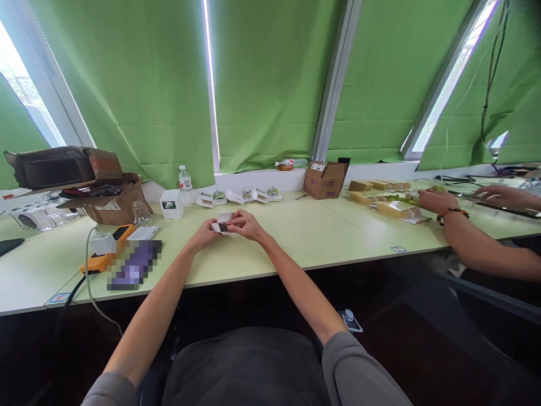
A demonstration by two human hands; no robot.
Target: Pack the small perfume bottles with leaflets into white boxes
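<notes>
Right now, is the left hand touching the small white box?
Touching. The head view shows the left hand pinching the small white box at its left end, no gap; the right hand holds the other end.

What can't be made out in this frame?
Head view only.
The small white box: print too small; the left hand and right hand cover its ends.
The purple item beside the orange device: pixelated.
The co-worker's arm: cut off by the right edge.
The cardboard box by the window: contents hidden by its walls.
</notes>
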